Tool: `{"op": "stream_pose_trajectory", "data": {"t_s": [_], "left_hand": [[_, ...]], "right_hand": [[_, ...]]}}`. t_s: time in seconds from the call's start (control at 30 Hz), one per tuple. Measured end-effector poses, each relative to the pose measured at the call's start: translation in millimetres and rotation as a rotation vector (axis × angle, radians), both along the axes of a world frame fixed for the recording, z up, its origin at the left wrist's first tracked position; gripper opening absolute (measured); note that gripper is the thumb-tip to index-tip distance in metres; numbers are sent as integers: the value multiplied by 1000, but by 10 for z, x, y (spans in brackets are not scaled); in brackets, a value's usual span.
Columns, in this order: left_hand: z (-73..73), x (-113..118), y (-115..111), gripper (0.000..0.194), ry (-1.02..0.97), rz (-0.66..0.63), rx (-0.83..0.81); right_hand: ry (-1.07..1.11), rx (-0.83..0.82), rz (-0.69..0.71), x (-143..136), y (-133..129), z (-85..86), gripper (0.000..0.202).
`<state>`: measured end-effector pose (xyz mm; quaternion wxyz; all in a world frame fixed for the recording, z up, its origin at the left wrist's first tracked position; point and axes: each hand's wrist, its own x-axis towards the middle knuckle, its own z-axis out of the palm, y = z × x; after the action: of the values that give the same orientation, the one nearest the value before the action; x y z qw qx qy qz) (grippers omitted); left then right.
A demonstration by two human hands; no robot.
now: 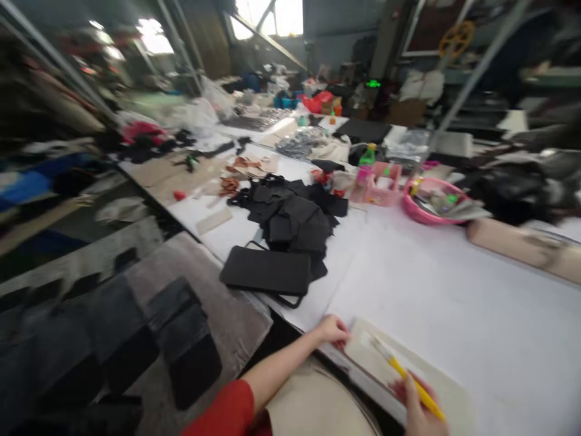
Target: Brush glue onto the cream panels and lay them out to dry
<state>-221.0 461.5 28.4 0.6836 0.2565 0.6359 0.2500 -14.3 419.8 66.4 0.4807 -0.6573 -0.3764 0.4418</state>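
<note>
My right hand is closed around the yellow handle of a flat brush. The brush slants to the upper left, its pale bristles over a beige panel lying flat along the table's near edge. At the panel's left end, my left hand is closed with curled fingers, its fingertips at the corner. Whether they pinch the panel is blurred. Up and left of that hand, a black rectangular panel lies on a thin black-edged frame, beside a heap of black cut pieces.
White paper covers the table. Farther back are a pink basket of small items, a pink box, a green-topped bottle and a beige roll. At lower left, a grey board bears several dark pieces.
</note>
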Motion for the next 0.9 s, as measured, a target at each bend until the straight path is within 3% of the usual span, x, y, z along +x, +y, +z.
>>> {"op": "stream_pose_trajectory", "data": {"t_s": [0.07,0.17,0.4,0.6,0.77,0.9], "left_hand": [[104,-35,-26,21,31,-11,40],[80,-64,-26,20,-30,-93,34],[30,-68,-111,24,-12,-68,69],[16,-66,-92,24,9,-64,64],[-4,-56,-110,28,17,-56,65],[-32,-58,-126,30,19,-40,83]], "right_hand": [[20,-52,-22,78,-126,125,45],[68,-41,21,-28,-95,182,43],[139,-46,68,-260,-2,174,40],[138,-39,92,-333,121,65,37],[98,-50,-27,-99,83,-5,41],[3,-32,-201,389,-32,-31,45]]}}
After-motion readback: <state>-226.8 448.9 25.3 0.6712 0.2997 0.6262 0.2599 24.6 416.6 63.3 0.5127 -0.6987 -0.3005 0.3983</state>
